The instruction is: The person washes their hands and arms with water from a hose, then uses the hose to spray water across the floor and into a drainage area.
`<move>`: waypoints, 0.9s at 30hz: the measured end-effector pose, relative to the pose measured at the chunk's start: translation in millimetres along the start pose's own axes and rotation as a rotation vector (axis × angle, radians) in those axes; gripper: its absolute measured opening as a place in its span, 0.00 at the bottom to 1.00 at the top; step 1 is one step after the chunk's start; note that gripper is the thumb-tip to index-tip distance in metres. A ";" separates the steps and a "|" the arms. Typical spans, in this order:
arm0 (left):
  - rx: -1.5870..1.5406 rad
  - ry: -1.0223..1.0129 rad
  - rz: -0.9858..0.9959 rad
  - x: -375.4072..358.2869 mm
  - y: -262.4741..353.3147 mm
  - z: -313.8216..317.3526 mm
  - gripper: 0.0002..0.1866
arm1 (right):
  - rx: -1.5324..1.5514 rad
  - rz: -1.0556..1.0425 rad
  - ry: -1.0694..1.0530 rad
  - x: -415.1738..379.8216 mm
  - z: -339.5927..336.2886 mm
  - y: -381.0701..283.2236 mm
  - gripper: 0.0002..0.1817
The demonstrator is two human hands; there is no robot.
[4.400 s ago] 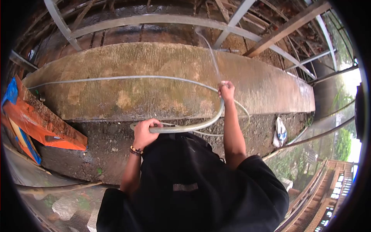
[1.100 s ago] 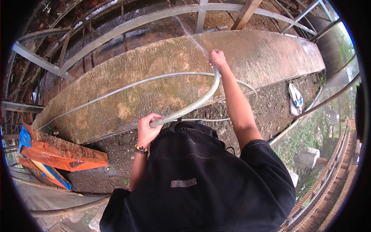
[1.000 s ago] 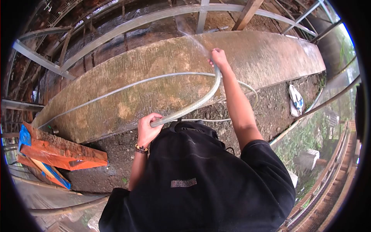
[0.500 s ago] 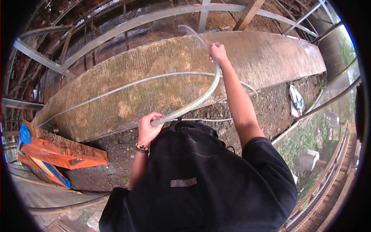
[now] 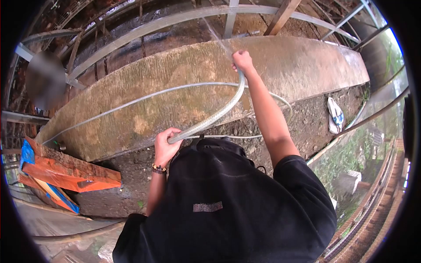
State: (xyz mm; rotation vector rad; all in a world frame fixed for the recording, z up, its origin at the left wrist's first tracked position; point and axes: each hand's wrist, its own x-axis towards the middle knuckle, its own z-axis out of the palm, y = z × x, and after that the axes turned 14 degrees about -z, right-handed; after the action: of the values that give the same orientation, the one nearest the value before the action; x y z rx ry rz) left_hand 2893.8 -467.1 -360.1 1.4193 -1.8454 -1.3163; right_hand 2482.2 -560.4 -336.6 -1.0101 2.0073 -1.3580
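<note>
A pale braided garden hose (image 5: 213,116) curves between my two hands. My right hand (image 5: 242,61) is closed around its outlet end, out over the concrete ledge. From that end a jet of water (image 5: 212,31) shoots away toward the metal-framed structure. Nearer my body, my left hand (image 5: 165,147) is closed around a lower stretch of the hose. A thinner-looking length of hose (image 5: 144,97) runs across the concrete ledge (image 5: 144,127) to the far left and loops back on the right.
Metal rails (image 5: 175,24) and a wooden post (image 5: 282,17) stand behind the ledge. An orange wooden trough (image 5: 70,173) with blue edging lies at left. On the soil to the right sits a white and blue bag (image 5: 335,115). A dark blurred spot (image 5: 45,81) covers the upper left.
My right hand has shifted slightly left with the hose end, and the water jet now points a little more upward. My left hand moved slightly left. A dark blurred spot has appeared upper left.
</note>
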 end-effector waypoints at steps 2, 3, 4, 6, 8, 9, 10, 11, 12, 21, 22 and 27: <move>-0.024 0.030 -0.001 0.0 -5.6 -4.5 0.11 | -0.054 -0.005 -0.025 3.4 11.4 -8.0 0.12; -0.026 0.048 -0.002 -1.3 -8.5 -7.3 0.12 | -0.124 -0.024 -0.068 6.6 17.1 -14.9 0.13; -0.030 0.069 -0.005 -3.2 -11.9 -10.9 0.12 | -0.194 -0.043 -0.115 12.5 24.5 -24.0 0.13; -0.041 0.113 -0.010 -7.5 -19.4 -18.6 0.13 | -0.324 -0.072 -0.173 22.2 43.6 -43.9 0.14; -0.057 0.158 -0.011 -11.4 -27.7 -25.4 0.13 | -0.445 -0.096 -0.190 28.2 65.5 -64.8 0.16; -0.064 0.182 -0.014 -14.1 -34.0 -28.2 0.13 | -0.500 -0.108 -0.212 30.6 77.1 -70.5 0.17; -0.070 0.206 -0.015 -15.1 -41.4 -31.0 0.13 | -0.555 -0.122 -0.232 33.4 87.7 -77.0 0.17; -0.076 0.230 -0.015 -16.1 -47.6 -34.9 0.13 | -0.611 -0.137 -0.249 35.5 97.8 -83.3 0.18; -0.109 0.223 -0.042 -17.9 -52.0 -39.9 0.13 | -0.649 -0.139 -0.252 36.9 108.4 -86.1 0.18; -0.160 0.228 -0.113 -28.4 -76.0 -101.7 0.11 | -0.715 -0.207 -0.262 25.3 178.3 -86.9 0.17; -0.168 0.236 -0.114 -29.0 -77.0 -106.4 0.11 | -0.723 -0.174 -0.270 21.7 183.2 -92.2 0.18; -0.193 0.201 -0.122 -28.7 -94.0 -122.3 0.10 | -0.778 -0.139 -0.292 9.6 201.0 -111.8 0.18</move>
State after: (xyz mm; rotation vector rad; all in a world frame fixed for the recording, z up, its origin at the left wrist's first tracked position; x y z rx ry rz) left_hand 3047.0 -491.0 -384.6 1.5185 -1.4826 -1.3169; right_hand 2660.0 -703.6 -307.0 -1.5876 2.2870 -0.4040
